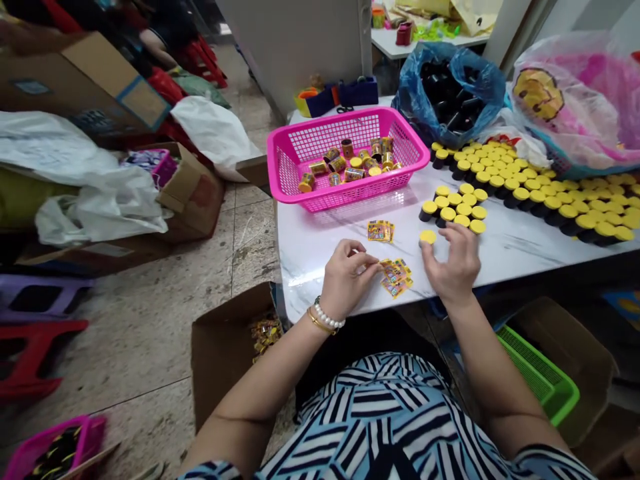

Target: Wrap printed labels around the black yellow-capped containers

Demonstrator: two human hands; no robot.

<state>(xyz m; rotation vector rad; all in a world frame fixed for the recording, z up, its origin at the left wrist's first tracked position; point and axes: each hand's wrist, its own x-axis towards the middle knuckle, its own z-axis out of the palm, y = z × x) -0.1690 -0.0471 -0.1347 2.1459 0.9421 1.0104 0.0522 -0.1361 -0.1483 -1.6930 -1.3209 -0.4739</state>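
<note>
My left hand (pixel 346 275) rests at the near edge of the white table (pixel 320 247), its fingers pinched on a small yellow sticker label from the little pile of labels (pixel 396 276) beside it. My right hand (pixel 454 261) is curled around a black container with a yellow cap (pixel 427 237), standing just in front of a cluster of the same yellow-capped containers (pixel 457 207). A second small stack of labels (pixel 381 231) lies further up the table.
A pink basket (pixel 300 157) holding several labelled containers stands at the back left of the table. Rows of yellow-capped containers (pixel 550 193) fill the right side. Behind are a blue bag (pixel 450 87) and a pink bag (pixel 580 100). Cardboard boxes (pixel 220 347) and a green basket (pixel 540 377) sit below.
</note>
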